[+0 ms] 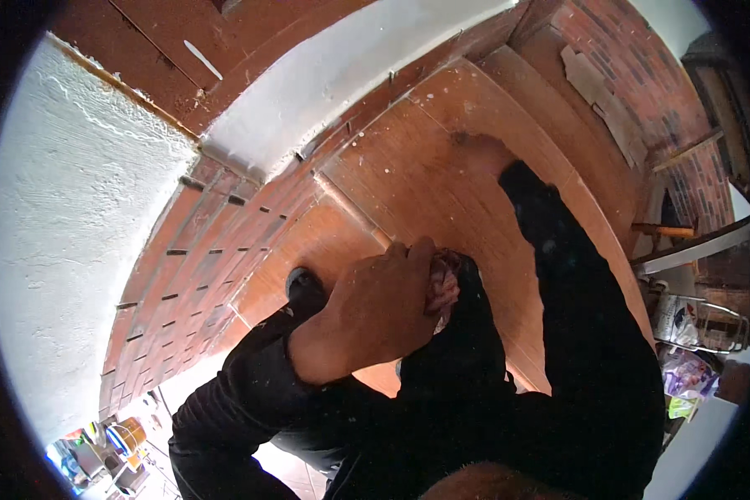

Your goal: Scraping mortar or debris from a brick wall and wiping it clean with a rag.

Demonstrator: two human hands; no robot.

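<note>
My left hand (367, 312) is closed around a crumpled, pinkish-brown bundle (443, 287) that looks like a cloth. It is held above my bent knee, near the edge of a step. Further forward and to the right, my right hand (485, 156) reaches down to the orange-brown tiled stair tread (425, 179). Its fingers are dark and blurred against the tile, so I cannot make out their shape or anything in them. White specks dot the tread around it.
A brick-faced wall (200, 258) with white plaster (83, 200) rises at left. Another step with a torn cardboard-like strip (600, 104) lies at upper right. Bags (687, 371) and a metal rack (721, 327) stand at far right. A bucket (127, 436) sits at lower left.
</note>
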